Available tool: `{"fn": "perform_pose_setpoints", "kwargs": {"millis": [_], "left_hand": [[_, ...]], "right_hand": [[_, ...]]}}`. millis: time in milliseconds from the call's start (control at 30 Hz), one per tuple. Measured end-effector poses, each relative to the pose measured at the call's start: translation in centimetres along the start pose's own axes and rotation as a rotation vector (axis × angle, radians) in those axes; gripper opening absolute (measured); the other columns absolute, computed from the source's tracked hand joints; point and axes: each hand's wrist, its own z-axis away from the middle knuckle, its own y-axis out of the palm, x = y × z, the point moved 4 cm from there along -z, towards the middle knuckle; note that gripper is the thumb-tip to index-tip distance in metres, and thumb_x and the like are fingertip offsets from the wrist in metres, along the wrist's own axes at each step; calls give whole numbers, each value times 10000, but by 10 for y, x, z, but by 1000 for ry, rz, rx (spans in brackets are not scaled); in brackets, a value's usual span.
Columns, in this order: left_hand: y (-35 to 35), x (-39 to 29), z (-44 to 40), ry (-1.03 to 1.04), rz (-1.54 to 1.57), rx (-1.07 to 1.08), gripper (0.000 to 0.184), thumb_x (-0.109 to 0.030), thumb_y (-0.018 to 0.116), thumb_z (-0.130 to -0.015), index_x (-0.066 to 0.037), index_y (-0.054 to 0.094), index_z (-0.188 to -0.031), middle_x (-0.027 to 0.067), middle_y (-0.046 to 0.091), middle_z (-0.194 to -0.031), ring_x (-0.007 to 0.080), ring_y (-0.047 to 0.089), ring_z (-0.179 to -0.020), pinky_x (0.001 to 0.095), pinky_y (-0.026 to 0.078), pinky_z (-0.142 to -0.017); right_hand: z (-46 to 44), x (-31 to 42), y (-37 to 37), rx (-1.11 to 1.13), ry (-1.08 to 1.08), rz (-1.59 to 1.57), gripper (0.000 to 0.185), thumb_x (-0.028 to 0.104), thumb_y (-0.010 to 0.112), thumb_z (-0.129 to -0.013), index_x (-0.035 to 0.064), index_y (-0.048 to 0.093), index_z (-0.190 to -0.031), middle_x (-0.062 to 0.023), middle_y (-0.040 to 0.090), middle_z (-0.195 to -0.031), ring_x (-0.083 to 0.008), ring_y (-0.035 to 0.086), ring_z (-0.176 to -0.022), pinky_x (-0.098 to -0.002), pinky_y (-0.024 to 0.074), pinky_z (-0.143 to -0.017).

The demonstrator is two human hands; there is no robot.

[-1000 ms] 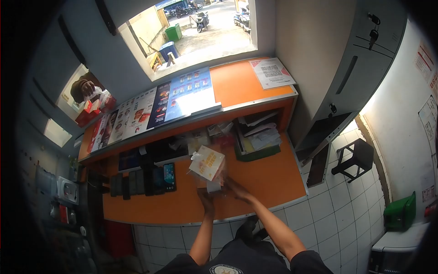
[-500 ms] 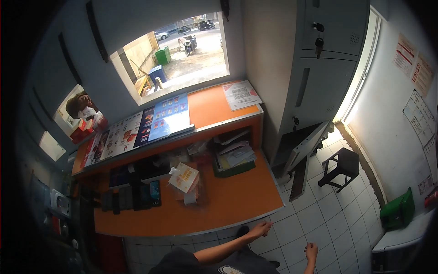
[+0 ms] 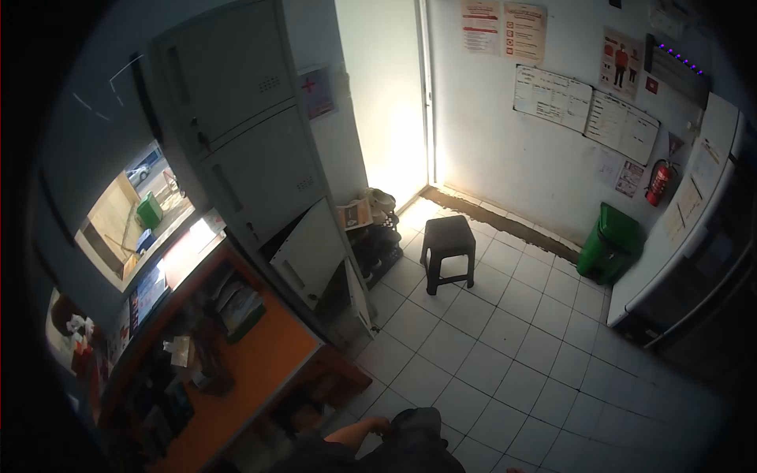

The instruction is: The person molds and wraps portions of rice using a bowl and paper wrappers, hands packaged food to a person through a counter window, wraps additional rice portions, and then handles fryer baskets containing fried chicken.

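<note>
My left hand (image 3: pixel 381 426) is low in the view, close against my dark clothing. It is dim and small there, and its fingers cannot be made out. Of my right hand (image 3: pixel 513 471) only a sliver shows at the bottom edge, over the white floor tiles. The orange counter (image 3: pixel 292 355) lies to the left of my left hand, with a gap between them. A small boxed packet (image 3: pixel 180 351) in plastic sits on it, beside a green tray of papers (image 3: pixel 240 311).
A black stool (image 3: pixel 448 236) stands on the tiled floor ahead. Grey lockers (image 3: pixel 252 134) rise at the left, their lowest door (image 3: pixel 311 252) hanging open. A green bin (image 3: pixel 609 244), a fire extinguisher (image 3: pixel 661 183) and a white fridge (image 3: pixel 678 213) are at the right.
My view has swung right, away from the counter toward the stool and the bright doorway. Both hands sit lower in view; the right has almost left it.
</note>
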Motion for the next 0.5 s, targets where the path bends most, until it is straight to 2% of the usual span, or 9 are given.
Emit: {"fn": "perform_pose_setpoints", "kwargs": {"millis": [67,133,167,233,300,333,367,467,500], "left_hand": [[29,-27,-5,12,96,139,669,-605,571,-948,-51,627,-1319,149,627,-1315,318,631,-1143,520,507,-967],[20,-73,-18,-77,-40,128,663,-604,565,-955,-42,643,-1297,149,639,-1298,323,626,-1157,512,507,-975],[16,-98,-27,-116,-111,123,661,-604,561,-958,-37,651,-1286,149,646,-1290,325,624,-1164,508,507,-978],[-21,-160,-61,-116,-517,92,698,-621,559,-947,1,676,-1241,194,627,-1347,396,613,-1197,496,491,-1006],[-55,-230,-88,48,-633,-173,702,-622,540,-950,12,690,-1212,205,654,-1295,416,608,-1200,490,487,-1019],[-62,-274,-100,59,-701,-213,696,-615,539,-951,11,689,-1215,208,656,-1291,417,606,-1206,495,485,-1024],[-66,-316,-104,71,-765,-254,690,-608,538,-951,10,688,-1218,210,658,-1287,417,604,-1212,501,482,-1029],[-49,-505,-144,220,-906,-266,655,-576,556,-944,4,688,-1217,220,651,-1297,421,586,-1244,506,474,-1048],[-31,-552,-151,254,-931,-239,641,-564,566,-940,2,689,-1214,223,646,-1304,422,578,-1257,506,471,-1054]], "right_hand": [[-47,-37,-64,-96,-68,-154,378,345,584,-992,66,641,-1239,-121,704,-998,-223,680,-800,-401,563,-681],[-106,-90,-140,-208,-202,-362,372,338,598,-992,71,634,-1247,-118,701,-997,-214,680,-796,-386,560,-671],[-150,-149,-182,-48,-400,-734,370,335,606,-991,73,630,-1251,-116,699,-997,-209,679,-794,-379,559,-666],[-77,-49,-227,-627,32,-264,322,233,515,-994,-34,588,-1157,-141,662,-914,-250,665,-704,-394,558,-606],[-80,-72,-257,-665,-109,-501,321,240,511,-1002,-29,593,-1155,-142,664,-900,-257,666,-705,-394,559,-609],[-81,-82,-268,-700,-182,-618,320,243,508,-1006,-27,596,-1153,-143,665,-894,-260,666,-705,-395,559,-610],[-87,-102,-273,-653,-181,-276,323,248,512,-1010,-24,597,-1162,-143,667,-876,-260,675,-713,-392,565,-617],[-102,-194,-251,-622,426,-822,325,246,533,-1001,-17,603,-1178,-146,681,-828,-251,703,-726,-379,570,-613],[-91,-189,-244,-593,458,-871,325,248,540,-999,-14,604,-1180,-143,681,-831,-250,701,-726,-380,569,-613]]}}
